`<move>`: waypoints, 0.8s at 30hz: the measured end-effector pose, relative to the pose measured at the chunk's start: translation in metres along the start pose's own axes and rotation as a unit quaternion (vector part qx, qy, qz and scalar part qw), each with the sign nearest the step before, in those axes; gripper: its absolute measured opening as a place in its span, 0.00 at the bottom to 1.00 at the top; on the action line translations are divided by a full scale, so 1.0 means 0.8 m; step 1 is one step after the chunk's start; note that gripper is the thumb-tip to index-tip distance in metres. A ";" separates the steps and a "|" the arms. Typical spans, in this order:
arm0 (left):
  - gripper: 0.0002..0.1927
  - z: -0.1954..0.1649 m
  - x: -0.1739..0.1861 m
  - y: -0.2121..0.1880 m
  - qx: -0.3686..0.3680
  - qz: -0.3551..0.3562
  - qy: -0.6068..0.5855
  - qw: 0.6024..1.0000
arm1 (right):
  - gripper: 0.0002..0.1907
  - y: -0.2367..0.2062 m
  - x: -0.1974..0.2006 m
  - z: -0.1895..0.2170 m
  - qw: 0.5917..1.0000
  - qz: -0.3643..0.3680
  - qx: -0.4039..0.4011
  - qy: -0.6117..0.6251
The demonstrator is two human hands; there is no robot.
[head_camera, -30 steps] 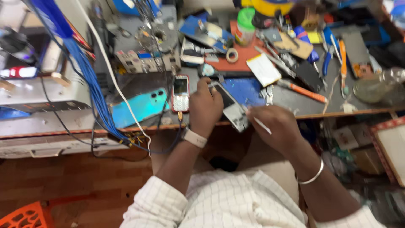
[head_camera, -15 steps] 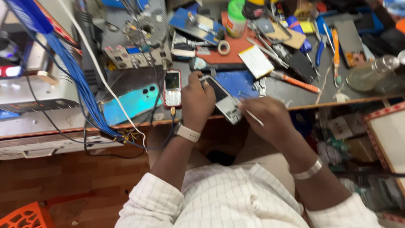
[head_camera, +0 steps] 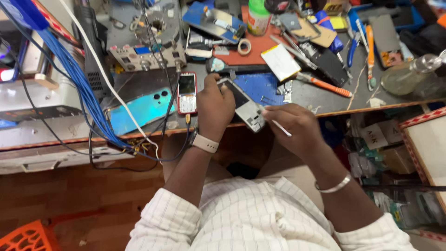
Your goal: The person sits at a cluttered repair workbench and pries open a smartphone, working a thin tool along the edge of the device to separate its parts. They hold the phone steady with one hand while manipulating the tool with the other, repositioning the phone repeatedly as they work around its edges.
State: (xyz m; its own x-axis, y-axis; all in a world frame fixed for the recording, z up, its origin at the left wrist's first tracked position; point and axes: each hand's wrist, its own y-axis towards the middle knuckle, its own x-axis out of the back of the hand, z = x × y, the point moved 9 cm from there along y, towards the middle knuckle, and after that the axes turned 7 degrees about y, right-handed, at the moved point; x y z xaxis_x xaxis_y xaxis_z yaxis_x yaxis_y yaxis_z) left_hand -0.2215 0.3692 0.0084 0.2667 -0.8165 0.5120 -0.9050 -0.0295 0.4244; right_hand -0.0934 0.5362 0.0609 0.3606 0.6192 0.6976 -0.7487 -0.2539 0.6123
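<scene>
The left hand (head_camera: 214, 106) grips an opened grey phone frame (head_camera: 243, 105) at the bench (head_camera: 325, 95) edge; the right hand (head_camera: 293, 124) pinches a thin white tool (head_camera: 280, 127) against it. Since 1 second ago, both have shifted slightly leftward, work continuing. Left of the frame lies a small red phone (head_camera: 187, 92).

Opened phone (head_camera: 244, 106), pale frame with dark screen, tilted over the bench edge; thin white tool (head_camera: 281, 127) touching its lower end.
</scene>
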 end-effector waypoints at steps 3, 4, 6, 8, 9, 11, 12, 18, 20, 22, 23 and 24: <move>0.16 0.002 0.000 0.001 0.011 0.002 -0.010 1.000 | 0.10 0.008 0.001 0.006 1.000 -0.004 0.022 0.008; 0.17 0.002 0.000 0.002 0.015 0.000 -0.011 1.000 | 0.10 0.003 0.006 0.012 0.999 0.003 0.034 -0.008; 0.17 0.003 -0.001 0.003 0.022 0.003 -0.012 1.000 | 0.10 -0.011 0.023 0.017 1.000 0.001 0.027 -0.010; 0.16 0.005 -0.004 0.002 0.027 0.012 -0.008 1.000 | 0.09 -0.021 0.031 0.009 1.000 -0.016 -0.010 0.022; 0.16 -0.002 0.002 0.003 -0.005 -0.017 0.005 1.000 | 0.08 -0.023 0.029 0.009 1.000 -0.016 -0.005 0.010; 0.16 -0.014 0.010 -0.002 -0.066 -0.056 0.027 0.996 | 0.08 -0.019 0.017 0.000 1.000 -0.009 -0.014 -0.015; 0.16 -0.008 0.005 -0.003 -0.045 -0.035 0.015 0.998 | 0.08 -0.015 0.010 -0.006 1.000 -0.015 -0.024 0.004; 0.17 0.006 -0.004 0.000 0.031 0.013 -0.002 0.999 | 0.09 -0.023 0.027 -0.005 0.998 -0.040 -0.025 0.051; 0.17 0.005 -0.004 0.001 0.033 0.023 -0.008 0.999 | 0.09 -0.033 0.038 0.001 0.996 -0.053 -0.007 0.066; 0.16 -0.010 0.008 0.000 -0.027 -0.026 0.011 0.999 | 0.08 -0.034 0.036 0.002 0.998 -0.058 0.011 0.037; 0.16 -0.017 0.012 -0.002 -0.056 -0.044 0.020 0.997 | 0.07 -0.032 0.032 -0.001 0.998 -0.058 0.013 0.022; 0.16 -0.013 0.008 -0.002 -0.038 -0.023 0.012 0.999 | 0.07 -0.028 0.023 -0.009 0.998 -0.047 -0.012 0.039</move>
State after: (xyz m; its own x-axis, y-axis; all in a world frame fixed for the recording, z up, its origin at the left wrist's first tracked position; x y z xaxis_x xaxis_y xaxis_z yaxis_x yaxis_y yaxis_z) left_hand -0.2146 0.3701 0.0190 0.3155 -0.8009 0.5089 -0.8647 -0.0218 0.5018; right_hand -0.0740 0.5588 0.0569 0.3870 0.6954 0.6055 -0.7265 -0.1744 0.6647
